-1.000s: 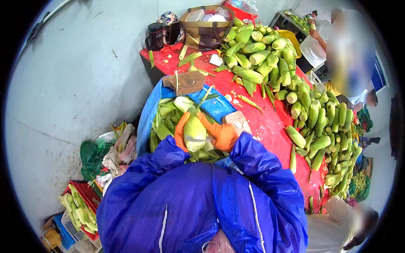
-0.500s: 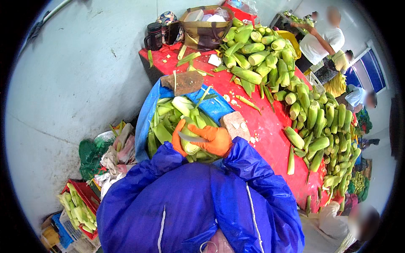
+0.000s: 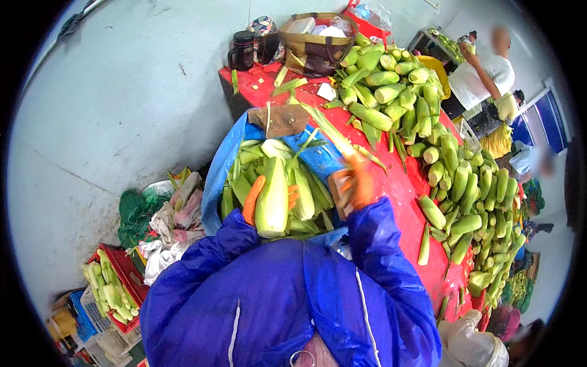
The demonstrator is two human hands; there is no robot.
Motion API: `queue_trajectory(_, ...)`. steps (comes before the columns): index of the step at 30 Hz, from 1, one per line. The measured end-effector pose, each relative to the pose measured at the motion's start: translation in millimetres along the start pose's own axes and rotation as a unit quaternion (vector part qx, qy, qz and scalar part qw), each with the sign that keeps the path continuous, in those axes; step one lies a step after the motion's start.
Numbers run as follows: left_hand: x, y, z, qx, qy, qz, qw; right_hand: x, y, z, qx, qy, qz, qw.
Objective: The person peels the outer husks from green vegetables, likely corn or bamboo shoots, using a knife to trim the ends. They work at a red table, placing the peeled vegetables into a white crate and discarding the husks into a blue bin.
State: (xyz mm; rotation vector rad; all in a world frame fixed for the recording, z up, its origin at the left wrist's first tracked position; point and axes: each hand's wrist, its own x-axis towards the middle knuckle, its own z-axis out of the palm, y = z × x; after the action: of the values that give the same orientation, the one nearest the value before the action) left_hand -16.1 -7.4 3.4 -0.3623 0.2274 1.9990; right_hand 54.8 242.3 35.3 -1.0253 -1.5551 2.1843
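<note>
My left hand point(image 3: 252, 200), in an orange glove, is closed round a pale green ear of corn point(image 3: 273, 205) held upright before my chest. Orange fingertips show on its far side. My right hand point(image 3: 361, 183), also gloved in orange, is smeared by motion above the brick at the right of the blue-lined container point(image 3: 211, 202). From its fingers a long pale husk leaf point(image 3: 327, 128) stretches up and to the left. No blade can be made out in this hand. Loose green husks point(image 3: 306, 183) fill the container beneath the ear.
A big pile of unpeeled corn point(image 3: 461, 183) covers the right side of the red table point(image 3: 397, 214). A stone block point(image 3: 278, 120) weighs down the container's far edge. Behind stand a black flask point(image 3: 243, 50) and a bag point(image 3: 315, 49). Several people work at the right.
My right hand has swung right, away from the corn, with a long husk leaf trailing from it. The knife seen earlier is now out of sight. The ear now stands more upright.
</note>
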Motion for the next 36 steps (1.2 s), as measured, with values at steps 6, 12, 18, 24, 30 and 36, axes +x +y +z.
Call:
queue_trajectory(6, 18, -6, -22, 0.236, -0.106, 0.044, 0.965, -49, 40, 55, -0.182, -0.283, 0.083, 0.938)
queue_trajectory(12, 16, -18, -7, 0.339, 0.043, 0.139, 0.929, -50, 38, 44, -0.257, -0.253, 0.085, 0.929)
queue_trajectory(18, 21, -20, -14, 0.325, -0.024, 0.11, 0.939, -36, 52, 28, -0.214, -0.259, 0.079, 0.939)
queue_trajectory(24, 17, -12, -4, 0.309, -0.093, 0.009, 0.946, -32, 65, 31, -0.221, -0.167, 0.055, 0.959)
queue_trajectory(30, 33, -13, -27, 0.43, 0.019, 0.168, 0.887, -32, 63, 28, -0.203, -0.109, 0.071, 0.971)
queue_trajectory(36, 27, -13, -8, 0.487, -0.014, 0.158, 0.859, -48, 59, 39, -0.173, -0.135, 0.04, 0.975)
